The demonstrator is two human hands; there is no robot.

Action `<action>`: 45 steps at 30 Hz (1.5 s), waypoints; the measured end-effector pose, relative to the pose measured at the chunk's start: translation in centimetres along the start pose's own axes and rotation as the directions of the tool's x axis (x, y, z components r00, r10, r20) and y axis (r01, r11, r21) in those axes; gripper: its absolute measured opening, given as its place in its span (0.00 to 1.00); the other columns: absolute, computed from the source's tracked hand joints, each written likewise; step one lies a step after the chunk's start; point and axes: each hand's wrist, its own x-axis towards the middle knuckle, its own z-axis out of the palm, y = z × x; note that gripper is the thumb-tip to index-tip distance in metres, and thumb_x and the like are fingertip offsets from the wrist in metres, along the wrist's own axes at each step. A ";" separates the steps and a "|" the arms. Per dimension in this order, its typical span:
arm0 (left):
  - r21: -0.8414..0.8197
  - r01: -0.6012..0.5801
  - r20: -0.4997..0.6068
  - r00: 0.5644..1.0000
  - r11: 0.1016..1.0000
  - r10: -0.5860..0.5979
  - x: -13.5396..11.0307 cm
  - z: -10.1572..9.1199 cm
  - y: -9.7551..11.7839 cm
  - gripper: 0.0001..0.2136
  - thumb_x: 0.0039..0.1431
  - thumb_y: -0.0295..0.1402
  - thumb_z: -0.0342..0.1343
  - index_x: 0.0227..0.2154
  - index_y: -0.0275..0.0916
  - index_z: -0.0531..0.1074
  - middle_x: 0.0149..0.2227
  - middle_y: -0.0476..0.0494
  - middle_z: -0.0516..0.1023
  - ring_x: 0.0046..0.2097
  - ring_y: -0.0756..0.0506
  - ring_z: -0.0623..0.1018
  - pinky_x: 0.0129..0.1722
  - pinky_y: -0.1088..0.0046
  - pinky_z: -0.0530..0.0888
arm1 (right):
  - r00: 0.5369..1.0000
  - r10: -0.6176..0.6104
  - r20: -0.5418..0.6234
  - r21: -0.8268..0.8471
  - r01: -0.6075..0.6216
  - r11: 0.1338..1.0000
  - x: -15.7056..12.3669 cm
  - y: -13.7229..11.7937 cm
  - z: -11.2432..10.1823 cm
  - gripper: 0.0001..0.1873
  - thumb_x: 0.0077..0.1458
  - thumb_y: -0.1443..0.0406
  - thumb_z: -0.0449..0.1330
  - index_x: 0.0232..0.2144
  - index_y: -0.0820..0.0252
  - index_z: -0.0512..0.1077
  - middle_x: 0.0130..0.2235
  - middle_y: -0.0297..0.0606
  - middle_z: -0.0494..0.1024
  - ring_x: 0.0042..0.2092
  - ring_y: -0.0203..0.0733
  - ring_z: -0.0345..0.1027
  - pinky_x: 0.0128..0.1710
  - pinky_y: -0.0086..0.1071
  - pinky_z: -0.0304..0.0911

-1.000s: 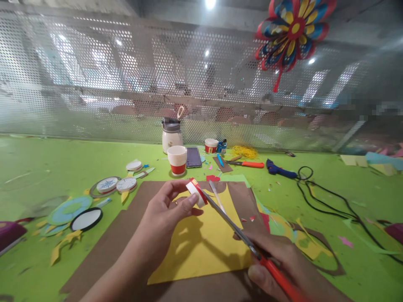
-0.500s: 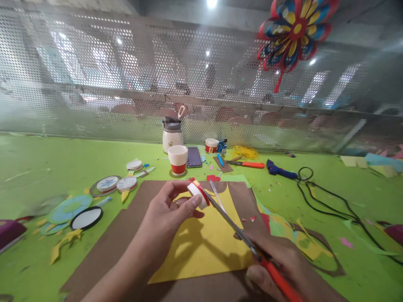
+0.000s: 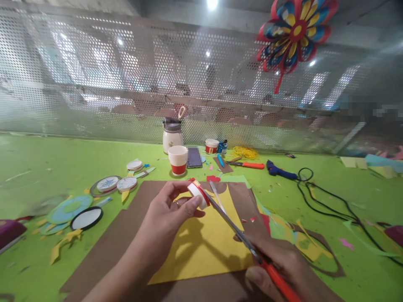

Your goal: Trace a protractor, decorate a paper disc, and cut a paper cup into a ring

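Observation:
My left hand (image 3: 171, 207) pinches a short white round piece with a red band (image 3: 199, 195), which looks like the cut-off bottom of a paper cup. In my right hand (image 3: 280, 260) is a pair of scissors (image 3: 234, 226) with orange-red handles. Its blades are parted, and one meets the red edge of the cup piece. Beneath both hands a yellow sheet of paper (image 3: 201, 251) lies on brown cardboard (image 3: 119, 239). Small red scraps (image 3: 252, 219) lie to the right of the blades.
A paper cup (image 3: 178, 155), a jug (image 3: 172, 136) and a phone (image 3: 194, 157) stand or lie behind the cardboard. At left are paper discs (image 3: 71, 208) and a black-rimmed disc (image 3: 86, 218). Farther right lies a blue glue gun (image 3: 280, 170) with a black cord (image 3: 333, 191).
Almost nothing differs. Both hands, the cup piece and the scissors stay nearly in the same place.

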 end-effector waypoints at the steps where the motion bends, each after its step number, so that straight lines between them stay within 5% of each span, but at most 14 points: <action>1: 0.004 -0.004 -0.009 1.000 1.000 0.005 -0.1 0.1 0.1 0.17 0.52 0.38 0.69 0.42 0.38 0.73 0.40 0.43 0.81 0.39 0.43 0.81 0.35 0.66 0.80 | 1.000 -0.004 -0.001 -0.004 0.004 1.000 0.0 0.0 0.0 0.17 0.65 0.54 0.56 0.43 0.60 0.74 0.30 0.33 0.74 0.29 0.37 0.65 0.29 0.28 0.62; 30: 0.019 -0.025 0.027 0.999 1.000 0.024 0.2 -0.1 -0.7 0.18 0.51 0.38 0.69 0.42 0.38 0.71 0.41 0.42 0.83 0.38 0.45 0.82 0.36 0.69 0.80 | 0.988 -0.004 -0.156 -0.014 0.002 1.000 -0.2 0.1 1.4 0.30 0.66 0.43 0.48 0.46 0.61 0.76 0.27 0.33 0.70 0.28 0.36 0.62 0.32 0.28 0.61; 45: 0.013 -0.019 0.020 1.000 1.000 0.019 -0.1 0.2 -0.2 0.18 0.52 0.38 0.69 0.44 0.38 0.73 0.42 0.42 0.83 0.39 0.45 0.81 0.37 0.69 0.80 | 0.996 -0.018 -0.082 0.014 0.019 1.000 -0.2 0.4 1.1 0.27 0.67 0.45 0.47 0.41 0.59 0.74 0.29 0.34 0.72 0.29 0.37 0.64 0.29 0.28 0.57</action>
